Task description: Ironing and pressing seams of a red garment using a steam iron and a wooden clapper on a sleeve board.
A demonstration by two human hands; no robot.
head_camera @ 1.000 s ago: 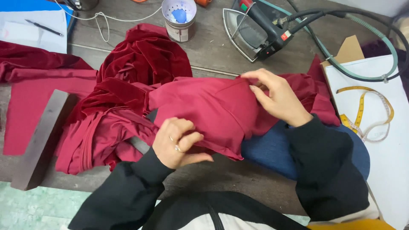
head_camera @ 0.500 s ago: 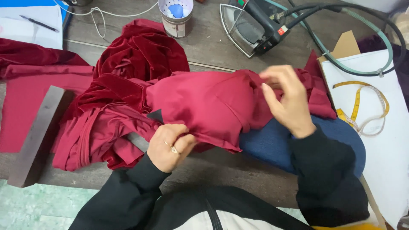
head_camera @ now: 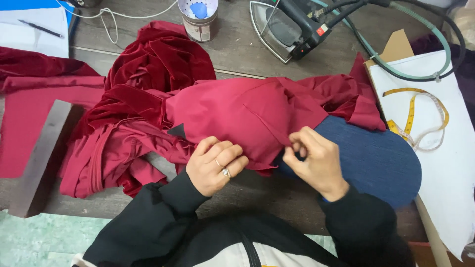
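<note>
A dark red garment (head_camera: pixel 247 111) lies stretched over a rounded blue pressing pad (head_camera: pixel 376 158) on the wooden table (head_camera: pixel 237 47). My left hand (head_camera: pixel 215 165), with rings on it, pinches the near edge of the red cloth. My right hand (head_camera: pixel 316 160) grips the same near edge a little to the right, where the cloth meets the blue pad. More red velvet (head_camera: pixel 158 64) is bunched to the left and behind.
A steam iron (head_camera: pixel 289 29) with hoses rests at the back. A tin can (head_camera: pixel 199 20) stands behind the cloth. A grey metal bar (head_camera: pixel 39 155) lies at left. A yellow tape measure (head_camera: pixel 415 118) sits on white paper at right. A pen (head_camera: pixel 40 28) lies on paper far left.
My right hand has come down from the far right side of the cloth to its near edge beside my left hand. The blue pad now shows more.
</note>
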